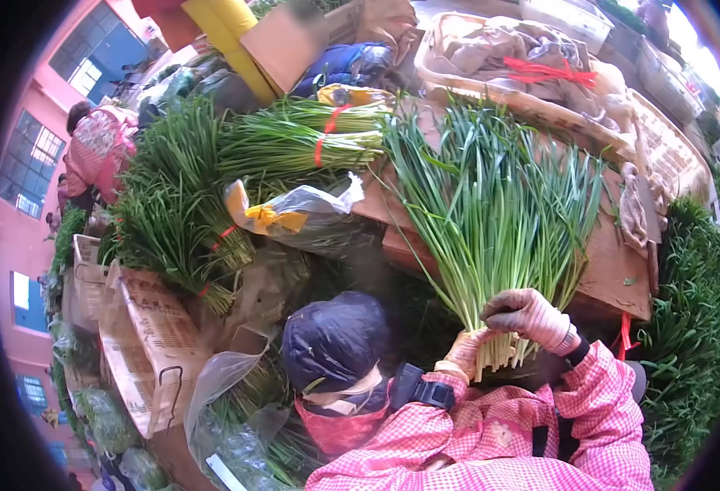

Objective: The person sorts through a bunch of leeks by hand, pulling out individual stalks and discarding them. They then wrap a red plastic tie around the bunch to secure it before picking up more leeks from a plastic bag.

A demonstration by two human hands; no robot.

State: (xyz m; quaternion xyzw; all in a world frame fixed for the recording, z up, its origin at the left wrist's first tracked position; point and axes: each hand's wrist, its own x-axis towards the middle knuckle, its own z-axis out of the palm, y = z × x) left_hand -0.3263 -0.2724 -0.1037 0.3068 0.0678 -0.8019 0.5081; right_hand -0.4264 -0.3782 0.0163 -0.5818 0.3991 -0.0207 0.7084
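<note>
A large fanned bunch of garlic chives (pixel 499 204) lies on a brown board (pixel 618 274), its pale cut stems toward me. My left hand (pixel 463 352), in a light glove, is wrapped round the stems near their base. Over the stems from the right, my right hand (pixel 530 317) has its gloved fingers curled; its fingertips meet the stems beside my left hand. Both of my sleeves are pink checked. Beyond the board's left side lie chive bundles (pixel 294 139) tied with red bands.
Close at left is a person in a dark cap (pixel 335 340). Plastic crates (pixel 159 352) stand further left. A basket (pixel 450 78) at the back holds cloths and red ties (pixel 548 72). More greens (pixel 695 344) fill the right side. A yellow-and-clear plastic bag (pixel 294 213) lies left of the board.
</note>
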